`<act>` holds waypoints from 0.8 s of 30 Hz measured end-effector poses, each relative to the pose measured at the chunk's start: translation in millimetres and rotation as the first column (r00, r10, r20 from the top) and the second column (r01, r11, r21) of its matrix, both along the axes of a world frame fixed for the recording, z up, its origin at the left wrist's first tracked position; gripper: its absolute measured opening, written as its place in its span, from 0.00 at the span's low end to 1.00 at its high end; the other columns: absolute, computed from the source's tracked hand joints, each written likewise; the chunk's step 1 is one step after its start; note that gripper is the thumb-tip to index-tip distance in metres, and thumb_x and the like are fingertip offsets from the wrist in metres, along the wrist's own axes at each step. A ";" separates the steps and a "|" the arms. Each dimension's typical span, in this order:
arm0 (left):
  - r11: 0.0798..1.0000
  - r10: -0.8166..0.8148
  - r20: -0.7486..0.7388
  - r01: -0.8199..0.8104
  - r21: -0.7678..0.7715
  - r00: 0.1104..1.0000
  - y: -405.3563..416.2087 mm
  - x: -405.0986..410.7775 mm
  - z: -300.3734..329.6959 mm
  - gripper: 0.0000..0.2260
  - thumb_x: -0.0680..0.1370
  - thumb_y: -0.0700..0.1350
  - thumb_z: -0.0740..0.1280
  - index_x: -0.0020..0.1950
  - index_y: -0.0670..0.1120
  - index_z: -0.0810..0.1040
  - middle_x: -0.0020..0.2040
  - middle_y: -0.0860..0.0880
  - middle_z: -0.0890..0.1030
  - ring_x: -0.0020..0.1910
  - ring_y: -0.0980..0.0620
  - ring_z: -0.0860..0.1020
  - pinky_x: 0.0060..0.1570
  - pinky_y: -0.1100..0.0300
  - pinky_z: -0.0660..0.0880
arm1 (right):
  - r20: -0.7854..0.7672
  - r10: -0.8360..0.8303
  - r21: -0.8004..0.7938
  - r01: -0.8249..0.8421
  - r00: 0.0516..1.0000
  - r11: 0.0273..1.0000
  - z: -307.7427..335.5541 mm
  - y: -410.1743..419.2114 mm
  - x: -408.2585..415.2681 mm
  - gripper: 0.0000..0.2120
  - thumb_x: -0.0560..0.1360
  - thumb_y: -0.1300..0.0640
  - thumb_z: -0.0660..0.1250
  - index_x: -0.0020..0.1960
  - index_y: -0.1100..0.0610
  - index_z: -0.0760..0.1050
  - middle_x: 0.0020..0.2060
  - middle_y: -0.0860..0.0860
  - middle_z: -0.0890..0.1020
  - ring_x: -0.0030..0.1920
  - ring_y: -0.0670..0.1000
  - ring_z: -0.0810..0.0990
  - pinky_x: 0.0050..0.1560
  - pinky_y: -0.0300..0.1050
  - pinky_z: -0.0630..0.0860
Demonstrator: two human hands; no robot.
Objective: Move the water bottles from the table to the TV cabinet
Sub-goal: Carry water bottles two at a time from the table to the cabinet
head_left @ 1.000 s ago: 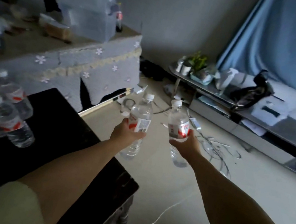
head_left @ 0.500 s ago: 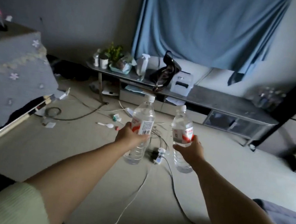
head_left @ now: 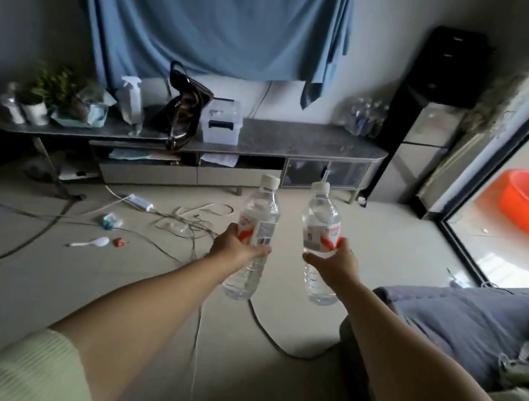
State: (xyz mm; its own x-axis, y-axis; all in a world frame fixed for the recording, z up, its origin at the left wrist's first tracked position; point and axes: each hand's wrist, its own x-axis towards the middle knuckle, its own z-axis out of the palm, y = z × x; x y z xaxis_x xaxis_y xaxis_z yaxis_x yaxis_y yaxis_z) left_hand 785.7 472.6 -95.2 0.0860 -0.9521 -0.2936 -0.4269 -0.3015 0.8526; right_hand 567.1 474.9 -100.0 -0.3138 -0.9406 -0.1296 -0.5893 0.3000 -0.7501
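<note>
fingers [head_left: 256, 251] wrap left bottle [head_left: 252, 233] | right hand [head_left: 336, 263] grips right bottle [head_left: 320, 233]

Both arms reach forward from the lower corners, bare from the elbow down, with pale green sleeves pushed up near the frame's bottom edge. The left forearm runs toward 1 o'clock, the right toward 11 o'clock, so the two converge. The left hand [head_left: 237, 248] curls round the left bottle [head_left: 254, 237] at its label, thumb on the near side. The right hand [head_left: 336, 263] grips the right bottle [head_left: 320, 237] likewise. The hands sit side by side, apart, at about equal height, both held upright.
</note>
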 end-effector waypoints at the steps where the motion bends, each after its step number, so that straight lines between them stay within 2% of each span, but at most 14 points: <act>1: 1.000 -0.017 0.003 0.017 0.003 1.000 -8.0 -4.9 -2.8 0.30 0.65 0.56 0.78 0.62 0.47 0.72 0.59 0.47 0.80 0.55 0.45 0.79 0.58 0.52 0.75 | 0.001 -0.012 0.007 0.012 1.000 1.000 -2.6 -3.3 -3.8 0.30 0.64 0.50 0.78 0.61 0.56 0.69 0.53 0.54 0.79 0.46 0.52 0.75 0.46 0.45 0.70; 6: 0.994 -0.113 0.028 0.113 -0.006 0.993 -69.5 -22.2 -12.0 0.32 0.64 0.57 0.77 0.63 0.49 0.72 0.59 0.49 0.80 0.55 0.47 0.78 0.55 0.56 0.74 | 0.004 -0.078 0.038 0.078 0.997 0.996 -9.2 -36.9 -21.8 0.30 0.65 0.50 0.78 0.61 0.55 0.68 0.52 0.53 0.78 0.46 0.52 0.76 0.44 0.44 0.71; 11: 0.982 -0.189 0.046 0.190 -0.005 0.981 -134.6 -34.8 -7.1 0.29 0.65 0.58 0.77 0.60 0.49 0.71 0.58 0.50 0.79 0.48 0.50 0.75 0.48 0.58 0.70 | -0.001 -0.179 0.054 0.179 0.984 0.982 -6.0 -73.8 -39.5 0.30 0.66 0.49 0.78 0.62 0.55 0.68 0.53 0.53 0.78 0.48 0.52 0.76 0.46 0.44 0.71; 18: 0.962 -0.272 0.089 0.273 -0.008 0.958 -196.0 -65.8 -7.4 0.29 0.65 0.58 0.77 0.60 0.48 0.72 0.56 0.50 0.79 0.49 0.48 0.76 0.48 0.58 0.71 | 0.005 -0.274 0.036 0.273 0.962 0.961 -6.9 -114.3 -70.0 0.30 0.65 0.50 0.78 0.61 0.55 0.69 0.52 0.53 0.79 0.46 0.51 0.76 0.45 0.43 0.70; 24: 0.951 -0.306 0.082 0.308 -0.006 0.948 -255.9 -109.5 -13.2 0.30 0.64 0.58 0.77 0.61 0.48 0.72 0.57 0.49 0.80 0.53 0.47 0.78 0.54 0.54 0.75 | 0.009 -0.282 0.040 0.281 0.959 0.959 -9.1 -168.2 -114.7 0.30 0.65 0.50 0.78 0.61 0.56 0.69 0.52 0.53 0.79 0.47 0.52 0.76 0.46 0.44 0.71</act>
